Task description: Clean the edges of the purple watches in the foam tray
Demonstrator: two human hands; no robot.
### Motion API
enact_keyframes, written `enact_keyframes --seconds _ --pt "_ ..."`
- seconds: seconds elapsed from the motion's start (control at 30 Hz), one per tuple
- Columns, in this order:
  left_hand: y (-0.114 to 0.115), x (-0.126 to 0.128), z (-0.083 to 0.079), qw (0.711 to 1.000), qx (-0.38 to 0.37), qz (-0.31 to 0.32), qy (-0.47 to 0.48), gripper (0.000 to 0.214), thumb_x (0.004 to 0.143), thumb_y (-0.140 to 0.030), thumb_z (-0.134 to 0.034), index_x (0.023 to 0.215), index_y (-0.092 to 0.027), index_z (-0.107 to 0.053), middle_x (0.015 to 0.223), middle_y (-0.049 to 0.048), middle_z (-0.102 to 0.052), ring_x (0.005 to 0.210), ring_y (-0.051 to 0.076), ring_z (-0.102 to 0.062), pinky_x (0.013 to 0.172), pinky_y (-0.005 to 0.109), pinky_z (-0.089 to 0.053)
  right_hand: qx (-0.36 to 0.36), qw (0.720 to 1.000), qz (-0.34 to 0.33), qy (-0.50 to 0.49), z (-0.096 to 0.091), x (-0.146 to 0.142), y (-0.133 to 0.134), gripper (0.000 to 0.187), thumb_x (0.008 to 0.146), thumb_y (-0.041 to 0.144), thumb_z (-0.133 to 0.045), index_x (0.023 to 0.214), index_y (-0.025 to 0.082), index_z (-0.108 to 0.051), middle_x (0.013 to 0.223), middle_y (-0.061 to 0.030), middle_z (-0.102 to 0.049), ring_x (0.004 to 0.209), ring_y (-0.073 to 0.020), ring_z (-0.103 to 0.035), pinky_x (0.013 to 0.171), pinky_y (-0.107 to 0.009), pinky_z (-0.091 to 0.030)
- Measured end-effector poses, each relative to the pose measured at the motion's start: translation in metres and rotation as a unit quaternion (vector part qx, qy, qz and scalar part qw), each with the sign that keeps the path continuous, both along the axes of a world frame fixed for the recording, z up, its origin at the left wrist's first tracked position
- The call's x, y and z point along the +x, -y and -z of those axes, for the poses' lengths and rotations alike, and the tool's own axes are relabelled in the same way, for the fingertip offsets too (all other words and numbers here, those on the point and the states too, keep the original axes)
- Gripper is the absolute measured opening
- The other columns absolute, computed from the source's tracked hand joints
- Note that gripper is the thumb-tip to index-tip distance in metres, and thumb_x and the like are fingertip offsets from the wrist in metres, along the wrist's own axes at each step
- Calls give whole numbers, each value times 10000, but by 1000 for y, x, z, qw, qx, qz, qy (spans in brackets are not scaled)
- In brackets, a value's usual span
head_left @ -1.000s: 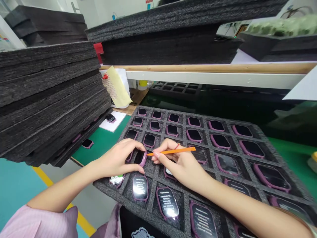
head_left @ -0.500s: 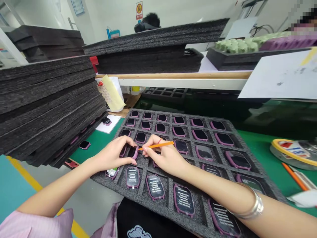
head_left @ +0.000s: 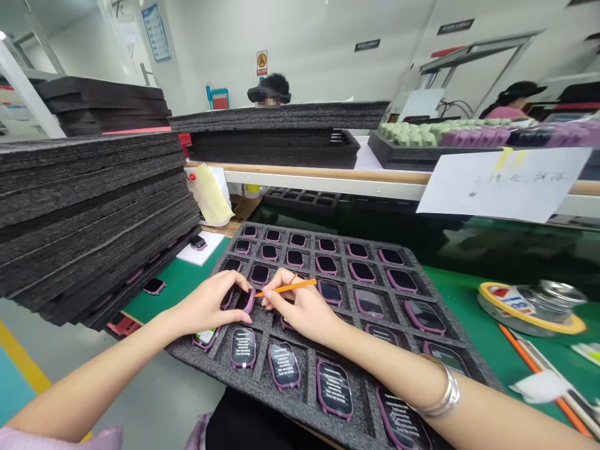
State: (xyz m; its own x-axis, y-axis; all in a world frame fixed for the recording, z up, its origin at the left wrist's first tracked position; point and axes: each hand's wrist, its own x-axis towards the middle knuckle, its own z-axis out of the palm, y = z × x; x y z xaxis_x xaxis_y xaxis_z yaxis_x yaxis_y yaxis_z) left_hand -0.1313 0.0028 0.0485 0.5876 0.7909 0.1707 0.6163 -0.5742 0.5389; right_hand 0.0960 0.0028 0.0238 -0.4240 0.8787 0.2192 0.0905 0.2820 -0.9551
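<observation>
From my end I see the left hand (head_left: 206, 306) gripping a purple-framed watch (head_left: 252, 304) by its edges, tilted over the black foam tray (head_left: 206, 361). The right hand (head_left: 302, 312) pinches an orange stick (head_left: 295, 285), its tip at the watch's side. Around my hands, other watches fill the compartments; several in the nearest row show lit text. On the green tabletop (head_left: 450, 287) I have a yellow tape roll (head_left: 557, 326) to the right; dark foam stacks (head_left: 94, 212) rise at left.
</observation>
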Motion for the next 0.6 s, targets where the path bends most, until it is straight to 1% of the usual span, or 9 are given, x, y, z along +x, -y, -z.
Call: enact_keyframes --seconds 0.2,0.4,0.5,0.6 --pt "0 -1 0 1000 -3 1 0 393 801 -446 -792 1015 -225 -549 1077 47 -685 1039 244 -639 932 393 -493 -18 1000 2 -4 2 -1 -2 151 911 323 -578 823 215 -521 763 -17 -672 718 -168 -694 717 -335 -564" --pt "0 -2 2 1000 3 1 -1 371 821 -452 -766 1027 -222 -561 1092 54 -678 1043 245 -642 926 394 -504 -26 999 1 -21 4 -2 -3 173 917 341 -593 836 217 -504 751 -3 -666 700 -148 -692 728 -326 -583" --pt "0 -3 1 1000 12 5 3 346 839 -452 -744 1026 -220 -569 1098 61 -682 1051 251 -644 928 398 -510 -23 999 3 -25 5 -3 -3 156 924 314 -589 845 216 -498 758 -1 -660 705 -146 -697 725 -323 -594" --pt "-1 -3 2 1000 27 -7 -5 327 855 -453 -724 1054 -231 -591 1105 56 -693 1051 247 -653 941 391 -519 -13 1000 2 -19 5 -4 -5 135 929 254 -583 833 216 -496 741 10 -654 683 -136 -692 704 -305 -594"
